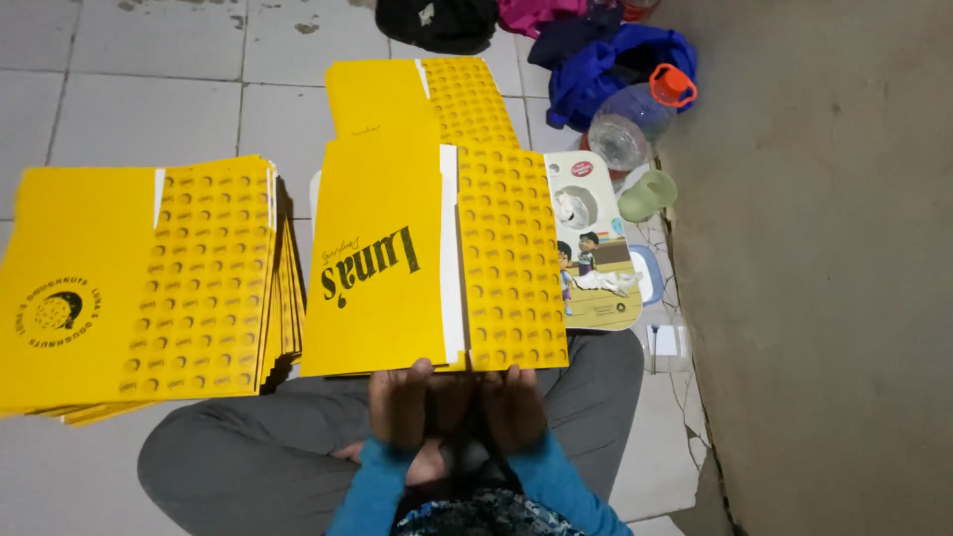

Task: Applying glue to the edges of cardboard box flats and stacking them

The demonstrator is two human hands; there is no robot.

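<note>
Here I am holding the yellow flat box (pixel 434 260) by its near edge — both hands gripping. My left hand (pixel 399 404) and right hand (pixel 513 405) are equally near, its long axis running away from my fingers.

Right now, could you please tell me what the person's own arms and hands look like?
Both hands, left and right, are bare: no gloves or rings show. Each arm wears a long, plain blue sleeve reaching the wrist, snug at the cuff. No watch or markings are visible.

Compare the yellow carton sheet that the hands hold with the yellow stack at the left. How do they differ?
The held sheet is gripped at its near edge by both the left hand and right hand; the stack lies untouched on the floor. The sheet looks like one piece; the stack has many layers. Both are yellow, with a dotted panel.
</note>
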